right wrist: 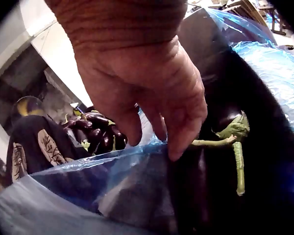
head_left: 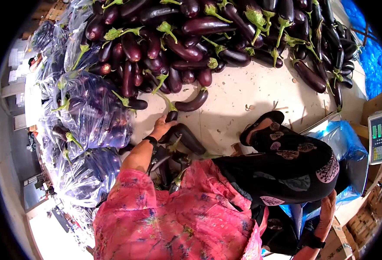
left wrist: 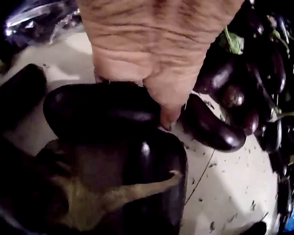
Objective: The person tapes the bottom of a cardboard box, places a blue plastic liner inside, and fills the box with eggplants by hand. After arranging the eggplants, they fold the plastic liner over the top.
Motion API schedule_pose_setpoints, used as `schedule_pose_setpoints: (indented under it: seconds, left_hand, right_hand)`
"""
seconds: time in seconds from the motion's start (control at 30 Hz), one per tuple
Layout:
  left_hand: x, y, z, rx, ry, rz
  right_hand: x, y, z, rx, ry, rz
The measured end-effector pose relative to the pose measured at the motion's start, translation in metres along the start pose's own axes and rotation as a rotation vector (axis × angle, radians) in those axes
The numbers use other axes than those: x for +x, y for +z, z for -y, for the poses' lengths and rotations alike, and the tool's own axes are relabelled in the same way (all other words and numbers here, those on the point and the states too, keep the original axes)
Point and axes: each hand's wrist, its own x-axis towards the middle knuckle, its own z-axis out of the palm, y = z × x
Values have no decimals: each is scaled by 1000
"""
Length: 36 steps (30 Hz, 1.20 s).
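Note:
My left hand [head_left: 161, 127] grips a dark purple eggplant [left wrist: 83, 112], its fingers passing behind it and the thumb at one end in the left wrist view. Beside it on the floor lie another long eggplant [head_left: 190, 138] and a curved one [head_left: 193, 102]. In the left wrist view, a brown stem [left wrist: 137, 192] crosses in front of an eggplant. My right hand [right wrist: 142, 93] hangs with loosely bent fingers over a box lined with blue plastic film [right wrist: 132, 154], fingertips right at the film's edge. Inside, an eggplant's green cap [right wrist: 235, 128] and stem show close to the fingers.
A large heap of eggplants [head_left: 186, 52] covers the far floor. Clear plastic bags of eggplants [head_left: 91, 112] stand along the left. A digital scale [head_left: 378, 136] is at the right, near cardboard boxes [head_left: 368, 208]. Between heap and legs, the pale floor [head_left: 238, 93] holds scattered bits.

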Motion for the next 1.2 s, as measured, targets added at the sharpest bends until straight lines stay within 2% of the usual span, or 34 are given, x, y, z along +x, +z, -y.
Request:
schedule_pose_setpoints:
  seconds: [0.03, 0.07, 0.13, 0.2, 0.27, 0.3, 0.4, 0.43, 0.53, 0.63, 0.73, 0.77, 0.8, 0.87, 0.93, 1.0, 1.07, 1.17, 1.2]
  left_hand:
    - [-7, -4, 0, -189, -7, 36]
    - [-15, -9, -1, -351, 2, 153]
    - [-56, -41, -37, -671, 20, 380]
    - [-63, -44, -26, -913, -218, 546]
    - [-89, -52, -43, -1141, -426, 675]
    - [-104, -56, -66, -1212, -384, 677]
    - [-111, -44, -82, -1321, -144, 697]
    - [-107, -41, -82, -1284, -125, 706]
    - [-107, -43, -97, -1293, -210, 607]
    - [-103, -46, -109, -1404, -125, 705]
    - [-104, -44, -125, -1332, -51, 706]
    - [-105, -49, -129, -1196, 65, 763]
    - [-105, -46, -125, -981, 100, 757]
    - [-103, -33, -110, -555, 163, 725]
    - [-79, -17, -108, -273, 385, 428]
    - [-51, -2, -114, 10, 580, 125]
    - [-27, 0, -150, 141, 530, -229]
    - [33, 40, -140, 366, 423, -291]
    - [39, 44, -141, 320, 425, -265]
  right_hand:
    - [0, -3, -4, -31, 14, -33]
    - [-1, -6, -7, -62, 28, -65]
    - [0, -22, -33, -112, 27, -161]
    - [3, -10, -18, -254, 63, -214]
    - [4, -5, -13, -327, 87, -249]
    - [4, -5, -15, -330, 90, -253]
    - [5, -9, -21, -293, 52, -207]
    - [6, -11, -22, -272, 26, -186]
    - [2, -13, -30, -21, -135, -85]
    - [3, -6, -11, -16, -112, 15]
    - [-1, 1, -6, -11, -25, -58]
    - [-2, 3, -3, 1, -36, -32]
    - [-2, 5, 4, 12, -46, -7]
    - [-1, 4, 8, 24, -64, 42]
    - [2, 0, 5, 29, -76, 89]
    - [3, -6, -15, -14, -72, -3]
    - [4, -8, -16, -48, -66, -28]
    - [3, 2, 3, -93, -41, -14]
    - [2, 5, 8, -111, -33, -19]
